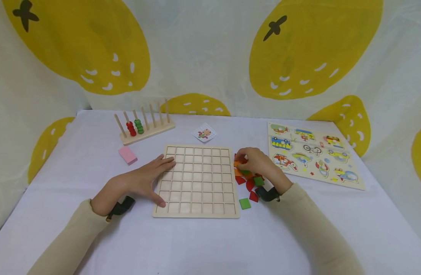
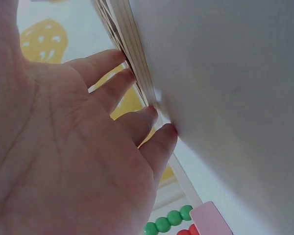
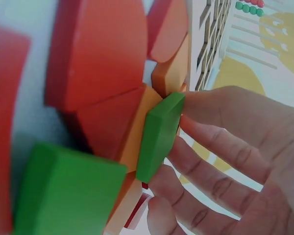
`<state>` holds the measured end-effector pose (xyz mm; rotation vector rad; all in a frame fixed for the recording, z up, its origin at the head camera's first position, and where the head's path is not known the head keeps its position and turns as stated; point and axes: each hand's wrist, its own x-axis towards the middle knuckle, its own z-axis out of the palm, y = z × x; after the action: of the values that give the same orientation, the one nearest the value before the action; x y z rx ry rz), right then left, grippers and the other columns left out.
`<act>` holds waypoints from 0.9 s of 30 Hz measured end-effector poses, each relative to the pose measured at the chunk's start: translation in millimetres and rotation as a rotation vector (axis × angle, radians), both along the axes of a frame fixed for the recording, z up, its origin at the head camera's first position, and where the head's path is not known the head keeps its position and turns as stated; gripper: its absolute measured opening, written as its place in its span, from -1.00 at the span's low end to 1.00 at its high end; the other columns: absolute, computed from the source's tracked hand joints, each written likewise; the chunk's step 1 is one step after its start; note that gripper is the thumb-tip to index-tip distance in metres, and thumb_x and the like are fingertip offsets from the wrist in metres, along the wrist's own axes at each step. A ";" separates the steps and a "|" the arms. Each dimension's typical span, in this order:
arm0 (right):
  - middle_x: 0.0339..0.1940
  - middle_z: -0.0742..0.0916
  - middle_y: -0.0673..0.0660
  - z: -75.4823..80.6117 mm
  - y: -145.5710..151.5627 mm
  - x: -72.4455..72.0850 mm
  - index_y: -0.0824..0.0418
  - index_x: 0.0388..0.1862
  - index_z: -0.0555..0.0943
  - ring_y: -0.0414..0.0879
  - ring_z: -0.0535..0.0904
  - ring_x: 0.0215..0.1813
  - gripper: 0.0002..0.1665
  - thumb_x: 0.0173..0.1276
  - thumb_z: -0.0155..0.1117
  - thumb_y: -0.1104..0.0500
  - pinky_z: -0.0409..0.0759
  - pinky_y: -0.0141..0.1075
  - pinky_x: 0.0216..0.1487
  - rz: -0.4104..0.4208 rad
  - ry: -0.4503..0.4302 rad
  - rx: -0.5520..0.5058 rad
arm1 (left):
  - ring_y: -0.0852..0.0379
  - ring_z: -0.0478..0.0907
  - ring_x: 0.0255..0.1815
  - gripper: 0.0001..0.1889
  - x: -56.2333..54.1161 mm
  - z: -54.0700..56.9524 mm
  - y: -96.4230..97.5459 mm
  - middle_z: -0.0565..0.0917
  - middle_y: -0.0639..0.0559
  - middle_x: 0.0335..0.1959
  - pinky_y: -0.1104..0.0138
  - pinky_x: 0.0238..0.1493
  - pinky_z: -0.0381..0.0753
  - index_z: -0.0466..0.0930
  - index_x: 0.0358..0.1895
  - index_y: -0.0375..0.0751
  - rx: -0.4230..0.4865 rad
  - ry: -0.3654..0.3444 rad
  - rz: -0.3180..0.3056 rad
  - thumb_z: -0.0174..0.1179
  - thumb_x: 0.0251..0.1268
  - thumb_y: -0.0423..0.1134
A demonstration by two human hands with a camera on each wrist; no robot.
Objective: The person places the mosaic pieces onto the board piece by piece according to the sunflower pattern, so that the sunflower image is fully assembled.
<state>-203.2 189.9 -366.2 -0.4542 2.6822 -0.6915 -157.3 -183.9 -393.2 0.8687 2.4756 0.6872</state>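
My left hand (image 1: 145,179) lies spread along the left edge of a wooden grid board (image 1: 195,217), thumb and fingers touching the frame. In the left wrist view its fingertips (image 2: 149,112) reach the board's side. Just beyond the board's right edge, my right hand (image 1: 256,160) reaches down into a heap of small pieces, fingers bent. The right wrist view has its thumb right at the corner of a green piece (image 3: 159,137), with other fingertips hidden behind the pieces; I cannot tell whether they pinch one. Red pieces (image 3: 103,54) and orange pieces (image 3: 172,71) lie around it.
A green square (image 1: 245,203) lies apart from the heap. Behind the board are a picture card (image 1: 204,133) and a peg stand (image 1: 148,133) with red and green beads. A pink block (image 1: 127,155) sits left; a vehicle puzzle board (image 1: 313,152) lies right. A patterned cloth hangs behind.
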 end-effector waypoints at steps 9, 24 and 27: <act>-0.10 0.67 0.24 -2.2 0.6 0.3 0.33 -0.05 0.60 0.09 0.49 -0.09 -0.69 0.22 0.39 0.32 0.60 -0.13 -0.02 -0.021 -0.008 -0.022 | -0.28 -0.31 0.58 0.30 0.3 2.4 -1.0 -0.05 -0.19 0.58 -0.19 0.47 -0.07 -0.02 0.55 -0.25 0.000 0.015 -0.019 0.53 -0.24 0.26; -0.05 0.65 0.30 1.7 -0.4 -1.4 0.30 0.11 0.54 0.11 0.50 -0.09 -0.52 0.20 0.40 0.29 0.64 -0.20 -0.18 -0.036 0.015 -0.015 | -0.32 -0.31 0.57 0.22 -3.3 6.7 -11.2 -0.08 -0.19 0.59 -0.28 0.44 -0.15 0.00 0.55 -0.19 0.049 -0.037 -0.039 0.53 -0.17 0.18; -0.08 0.66 0.30 4.5 -1.7 -2.6 0.32 0.11 0.55 0.09 0.51 -0.15 -0.51 0.18 0.41 0.31 0.63 -0.23 -0.21 -0.018 0.044 -0.034 | -0.32 -0.30 0.57 0.23 -3.8 5.7 -11.1 -0.08 -0.19 0.59 -0.27 0.44 -0.14 0.00 0.55 -0.19 0.043 -0.031 -0.037 0.52 -0.17 0.19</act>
<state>-205.8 188.1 -361.7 -0.4598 2.7223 -0.7423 -161.1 -195.0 -387.5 0.9106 2.4199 0.7380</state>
